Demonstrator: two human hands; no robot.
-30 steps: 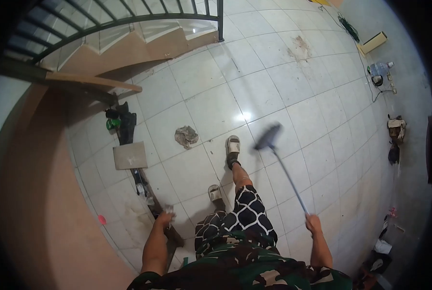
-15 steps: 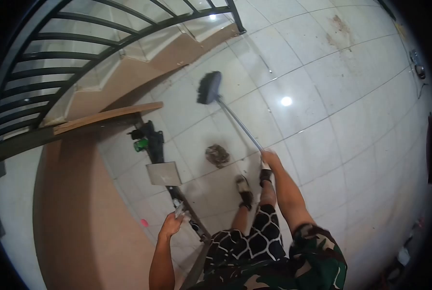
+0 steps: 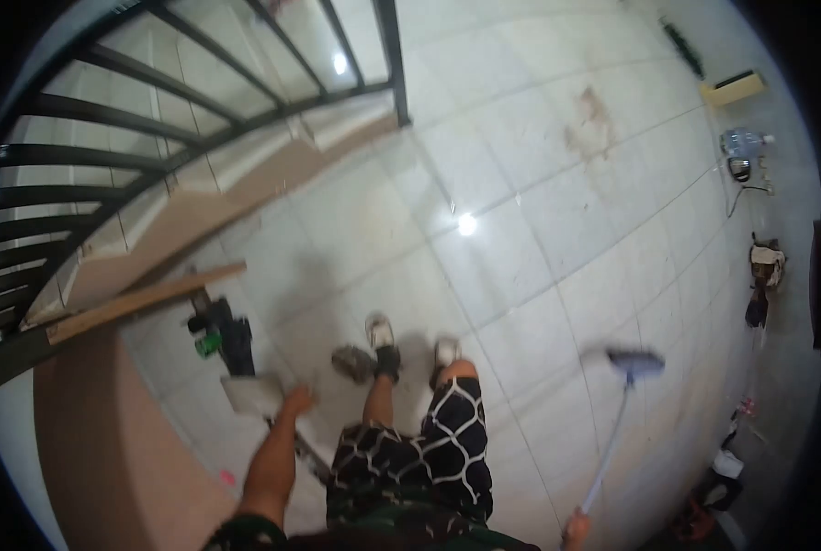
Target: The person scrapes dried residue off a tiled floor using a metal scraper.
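Observation:
At the bottom right, my right hand (image 3: 576, 530) is closed round the pale handle of a broom (image 3: 617, 427). The dark-bristled broom head (image 3: 637, 365) is out to the right, over the tiled floor. My left hand (image 3: 300, 401) hangs in front of my left side, beside a flat square grey piece (image 3: 248, 393) in this view. Its fingers are smeared, so I cannot make out whether it holds anything. Close to my left shoe (image 3: 379, 331) lies a brown, crumpled clump (image 3: 351, 364).
A dark metal stair railing (image 3: 89, 151) and a wooden plank (image 3: 144, 301) are at the left. Dark and green items (image 3: 222, 335) lie near the plank. A clear bottle (image 3: 743, 142) and other objects line the right wall. A brown stain (image 3: 591, 129) marks the tiles.
The broom has swung from ahead of me to my right side, with my right hand moving down and back. My left hand has shifted forward. The view has turned and moved right.

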